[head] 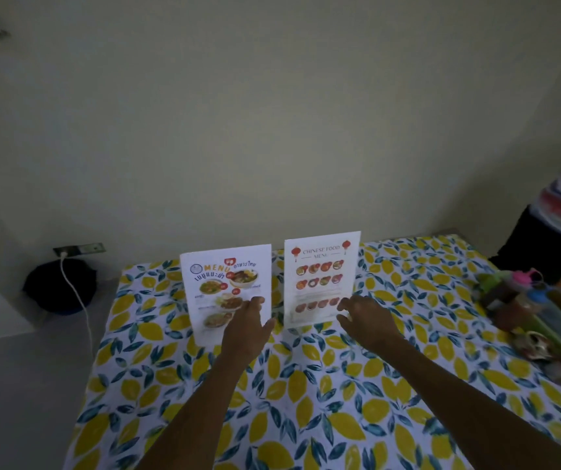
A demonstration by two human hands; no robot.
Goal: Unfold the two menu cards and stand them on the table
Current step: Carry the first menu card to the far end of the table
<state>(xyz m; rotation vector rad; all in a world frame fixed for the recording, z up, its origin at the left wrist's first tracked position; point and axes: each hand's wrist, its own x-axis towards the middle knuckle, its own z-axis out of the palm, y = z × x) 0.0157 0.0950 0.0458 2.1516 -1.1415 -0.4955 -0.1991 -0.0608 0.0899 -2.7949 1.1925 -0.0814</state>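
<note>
Left hand (245,329) open on Thai menu card (226,290); right hand (365,320) open beside Chinese menu card (321,276).

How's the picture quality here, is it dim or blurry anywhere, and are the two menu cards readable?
Head view: dim overall, with a greenish cast on the wall. The Chinese food menu card headline is legible, and the Thai menu card reads "MENU"; smaller print is too soft. The bottles at the right edge are smeared by blur. Wide-angle bending curves the tablecloth edges. Left hand and right hand look slightly soft.
</note>
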